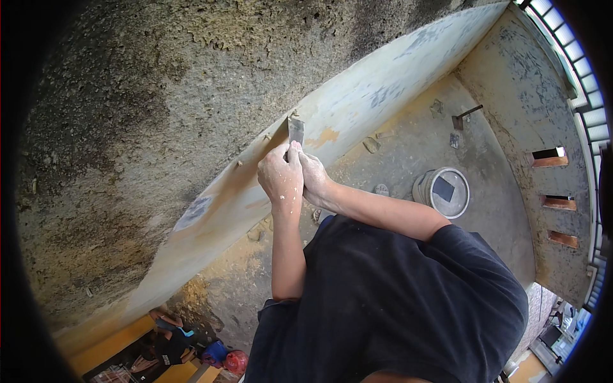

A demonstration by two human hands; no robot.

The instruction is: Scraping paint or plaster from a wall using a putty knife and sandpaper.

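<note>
My left hand [281, 173], flecked with white plaster, and my right hand [313, 175], dusted pale, are pressed together around the grip of a scraper [296, 130]. The fingers of both hands are closed, and they hide the handle. The scraper's flat metal blade points up and away from me. Its tip touches the edge where the pale, patchy painted wall face [357, 96] meets a rough, dark-stained concrete surface [191, 127]. Small crumbs of loose material sit along that edge by the blade.
A round bucket [418, 189] with a dark square piece [443, 188] on top stands to the right. Beyond it a flat tool with a rod-like handle [458, 121] lies on the floor. The right wall [511, 76] has three slots. Another person [171, 348] is at the lower left, beside blue and red bags [236, 362].
</note>
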